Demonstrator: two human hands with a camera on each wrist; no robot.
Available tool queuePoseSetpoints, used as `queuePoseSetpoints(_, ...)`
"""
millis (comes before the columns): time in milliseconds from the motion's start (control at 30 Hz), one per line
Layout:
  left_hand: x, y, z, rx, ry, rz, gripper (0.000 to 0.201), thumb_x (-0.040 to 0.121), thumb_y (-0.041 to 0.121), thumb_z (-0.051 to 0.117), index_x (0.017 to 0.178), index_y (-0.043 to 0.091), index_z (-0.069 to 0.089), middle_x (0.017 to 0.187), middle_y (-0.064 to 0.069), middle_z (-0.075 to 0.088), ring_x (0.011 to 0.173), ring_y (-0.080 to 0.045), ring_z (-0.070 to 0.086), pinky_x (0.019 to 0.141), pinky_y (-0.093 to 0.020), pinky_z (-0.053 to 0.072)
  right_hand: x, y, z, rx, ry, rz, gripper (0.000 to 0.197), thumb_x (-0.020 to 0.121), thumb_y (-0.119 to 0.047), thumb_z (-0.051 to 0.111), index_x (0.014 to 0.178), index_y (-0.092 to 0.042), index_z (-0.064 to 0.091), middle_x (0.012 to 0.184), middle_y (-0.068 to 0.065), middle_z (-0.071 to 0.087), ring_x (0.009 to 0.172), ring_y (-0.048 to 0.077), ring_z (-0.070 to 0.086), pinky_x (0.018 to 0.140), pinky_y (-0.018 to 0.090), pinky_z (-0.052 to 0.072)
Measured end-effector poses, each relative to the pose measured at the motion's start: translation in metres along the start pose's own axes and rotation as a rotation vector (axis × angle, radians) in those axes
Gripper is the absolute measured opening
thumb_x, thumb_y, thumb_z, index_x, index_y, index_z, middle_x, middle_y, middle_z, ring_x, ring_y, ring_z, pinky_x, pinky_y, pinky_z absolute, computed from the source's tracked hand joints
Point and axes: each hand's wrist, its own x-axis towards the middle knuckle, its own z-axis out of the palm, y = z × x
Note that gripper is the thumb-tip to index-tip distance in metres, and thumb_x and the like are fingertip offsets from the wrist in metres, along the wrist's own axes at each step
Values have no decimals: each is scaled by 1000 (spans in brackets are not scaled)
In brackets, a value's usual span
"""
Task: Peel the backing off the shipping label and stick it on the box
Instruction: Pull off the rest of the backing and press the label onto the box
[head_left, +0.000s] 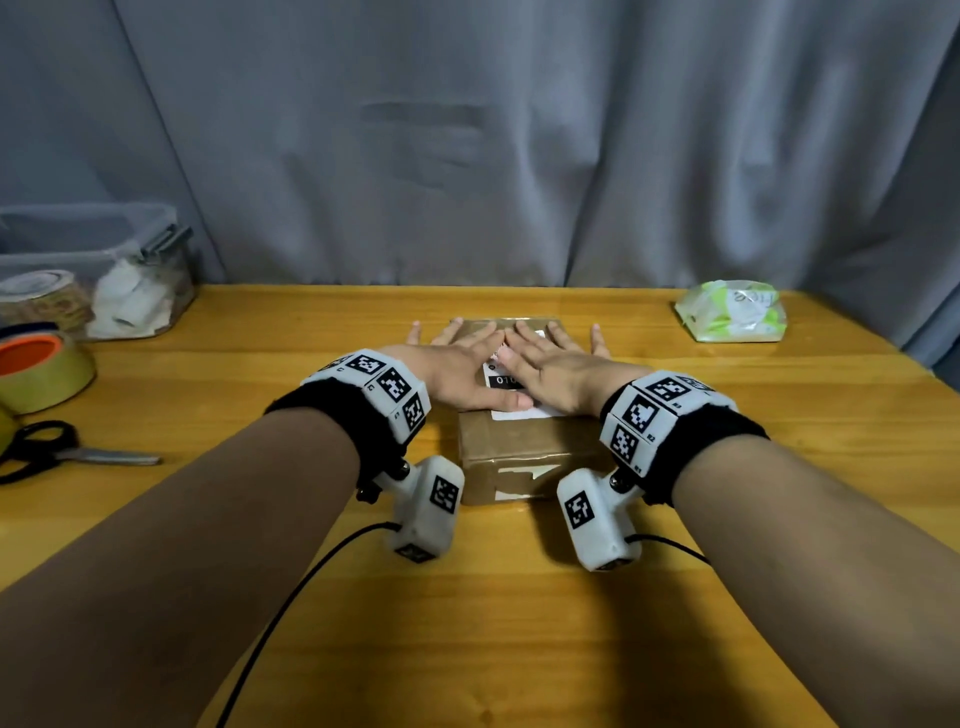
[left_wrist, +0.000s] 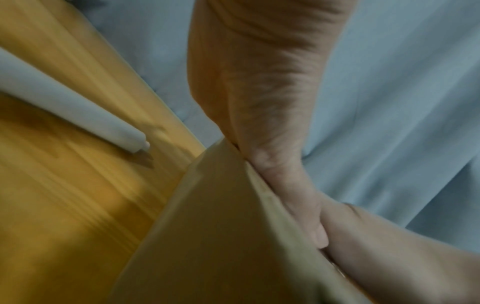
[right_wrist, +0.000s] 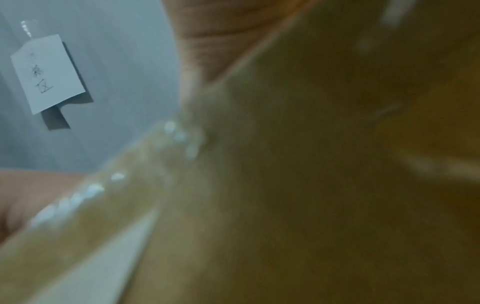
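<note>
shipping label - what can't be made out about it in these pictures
- Head view: both hands, left hand and right hand, cover most of the shipping label; print unreadable.
- Left wrist view: only the box side shows.
- Right wrist view: close-up blur.
- Peeled backing: not identifiable.

A makeshift packing station: a wooden table (head_left: 519, 597) against a grey curtain (head_left: 519, 156), with tape rolls (head_left: 44, 371), scissors (head_left: 62, 454) and a plastic bin (head_left: 93, 260) (home or office, unclear).
</note>
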Motion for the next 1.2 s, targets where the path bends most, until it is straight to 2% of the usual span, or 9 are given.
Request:
queuePoseSetpoints(133, -4, -5, 3, -27, 89, -75, 78, 85, 72, 14, 149, 33, -5, 159, 16, -11, 147, -17, -14, 113, -59, -13, 1, 7, 2, -15, 61, 96, 68, 88, -63, -6, 149, -32, -6, 159, -12, -12, 147, 22, -13, 111, 60, -21)
queuePoseSetpoints(233, -3, -3, -2, 15, 137, -116, 69, 92, 61, 8, 151, 26, 1, 160, 11, -6, 148, -19, -12, 112, -58, -13, 2, 11, -3, -11, 85, 150, 75, 86, -66, -7, 149, -25, -8, 158, -7, -18, 146, 22, -17, 109, 58, -23)
queuePoseSetpoints(367, 4, 9, 6, -45, 165, -24, 56, 99, 38, 17, 151, 28, 2, 161, 9, -8, 148, -16, -10, 117, -52, -9, 1, -1, 2, 68, 123, -82, 70, 90, -60, -5, 149, -24, -7, 159, -6, -15, 147, 11, -13, 114, 51, -22)
queuePoseSetpoints(567, 5, -13, 6, -113, 165, -121, 53, 97, 51, 9, 148, 40, 1, 159, 14, -9, 148, -21, -11, 115, -58, -11, 3, 5, 4, -17, 79, 32, 76, 86, -65, -8, 149, -23, -5, 160, -6, -10, 148, 13, -10, 113, 57, -19)
queuePoseSetpoints(700, 4, -19, 15, -183, 190, -148, 58, 95, 55, 7, 149, 35, -3, 160, 8, -7, 149, -21, -7, 118, -53, -6, -4, 14, -3, -73, 82, 171, 86, 81, -72, -10, 148, -18, -11, 159, -1, -17, 147, 20, -13, 113, 56, -20)
queuePoseSetpoints(800, 8, -19, 22, -254, 220, -151, 59, 96, 53, 6, 150, 31, -5, 161, 8, -4, 149, -19, -5, 119, -51, -3, -6, 0, -2, -45, 153, 49, 82, 85, -68, -5, 148, -16, -14, 158, 1, -22, 146, 15, -18, 114, 52, -22)
queuePoseSetpoints(900, 9, -24, 24, -310, 246, -121, 55, 98, 47, 9, 150, 32, 0, 161, 8, -2, 149, -17, -3, 119, -50, -3, -4, -21, 5, -17, 94, -94, 78, 88, -64, -3, 150, -17, -3, 160, 1, -9, 147, 11, -10, 115, 48, -21)
queuePoseSetpoints(1033, 12, -33, 23, -453, 257, -73, 49, 101, 40, 15, 149, 36, 10, 161, 9, 3, 149, -17, 1, 118, -51, -2, 7, -30, 2, -20, 50, -90, 79, 88, -65, -3, 150, -16, -1, 161, 0, -6, 148, 12, -8, 115, 47, -20)
queuePoseSetpoints(1200, 11, -33, 24, -463, 261, -44, 49, 101, 37, 16, 149, 36, 9, 161, 7, 4, 149, -21, 2, 119, -51, 1, 14, -32, 4, 39, 43, -123, 75, 89, -64, -2, 150, -22, -4, 160, -6, -8, 147, 10, -11, 117, 49, -16)
